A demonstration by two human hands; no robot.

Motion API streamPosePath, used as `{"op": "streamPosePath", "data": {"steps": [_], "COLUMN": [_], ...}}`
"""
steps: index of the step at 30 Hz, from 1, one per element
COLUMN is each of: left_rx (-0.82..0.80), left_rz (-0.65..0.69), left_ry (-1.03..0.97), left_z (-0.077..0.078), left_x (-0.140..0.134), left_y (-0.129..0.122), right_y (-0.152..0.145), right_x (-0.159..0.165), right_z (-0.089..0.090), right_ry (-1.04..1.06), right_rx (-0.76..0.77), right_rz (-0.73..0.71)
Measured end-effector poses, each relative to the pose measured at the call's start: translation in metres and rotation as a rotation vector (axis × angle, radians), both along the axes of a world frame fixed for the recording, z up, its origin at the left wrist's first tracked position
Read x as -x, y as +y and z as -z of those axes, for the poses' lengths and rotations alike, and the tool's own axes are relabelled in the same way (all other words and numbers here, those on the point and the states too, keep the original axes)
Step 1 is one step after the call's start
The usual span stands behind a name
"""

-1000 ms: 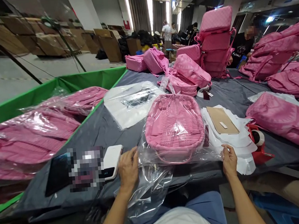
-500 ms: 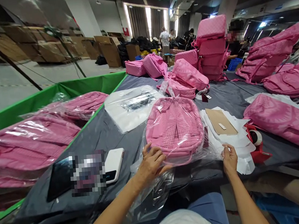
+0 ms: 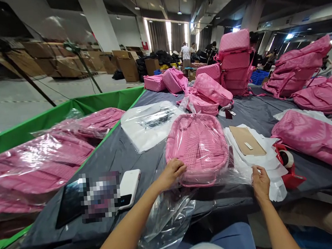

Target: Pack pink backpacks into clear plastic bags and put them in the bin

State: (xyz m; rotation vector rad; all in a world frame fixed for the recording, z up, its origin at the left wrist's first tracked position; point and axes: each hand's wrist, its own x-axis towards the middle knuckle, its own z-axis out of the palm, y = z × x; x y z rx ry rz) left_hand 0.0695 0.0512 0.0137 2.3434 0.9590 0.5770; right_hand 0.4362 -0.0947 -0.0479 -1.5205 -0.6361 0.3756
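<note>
Near the frame's centre, a pink backpack (image 3: 196,151) is covered by a clear bag (image 3: 240,175), pinched at its edge by the right hand (image 3: 261,183). Whether the left hand (image 3: 171,174), laid at the backpack's lower left, is closed cannot be told. The tag's (image 3: 233,113) print cannot be read. The tabletop (image 3: 108,156) is covered in dark grey; cartons (image 3: 66,67) are stacked upper left.

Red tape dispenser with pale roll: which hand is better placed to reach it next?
Probably the right hand: it is nearer the dispenser, though its grip pinches clear plastic film. The left hand is farther, at the near-left corner of the pink backpack.
</note>
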Motion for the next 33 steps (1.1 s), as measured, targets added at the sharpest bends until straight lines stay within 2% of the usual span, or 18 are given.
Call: {"op": "streamPosePath", "data": {"steps": [3, 6, 9, 13, 16, 18, 20, 23, 28, 33], "left_rx": [0.169, 0.191, 0.192, 0.18, 0.163, 0.161, 0.171, 0.196, 0.202, 0.233], "left_rz": [0.071, 0.079, 0.064, 0.04, 0.031, 0.026, 0.016, 0.01, -0.018, -0.028], "left_ry": [-0.012, -0.013, -0.032, -0.04, -0.032, -0.027, -0.016, 0.011, -0.003, 0.016], "left_z": [-0.006, -0.008, -0.008, -0.007, -0.006, -0.005, -0.003, 0.001, 0.006, -0.004], "left_x": [0.0, 0.001, 0.0, -0.002, -0.003, -0.002, 0.0, 0.001, 0.003, -0.001], "left_y": [0.006, 0.005, 0.003, 0.003, 0.003, 0.004, 0.007, 0.011, 0.013, 0.009], "right_y": [0.005, 0.006, -0.007, -0.051, -0.088, -0.107, -0.117, -0.117, -0.097, -0.07], "right_x": [-0.002, -0.005, -0.016, -0.055, -0.089, -0.11, -0.128, -0.149, -0.16, -0.166], "right_z": [0.002, 0.0, -0.009, -0.031, -0.053, -0.066, -0.073, -0.072, -0.059, -0.053], "right_ry": [0.032, 0.055, 0.04, -0.186, -0.379, -0.433, -0.428, -0.383, -0.308, -0.254], "right_rx": [0.074, 0.119, 0.137, 0.123, 0.192, 0.259, 0.309, 0.355, 0.397, 0.414], "right_rz": [-0.037, -0.068, -0.043, 0.162, 0.379, 0.48, 0.524, 0.51, 0.408, 0.356]}}
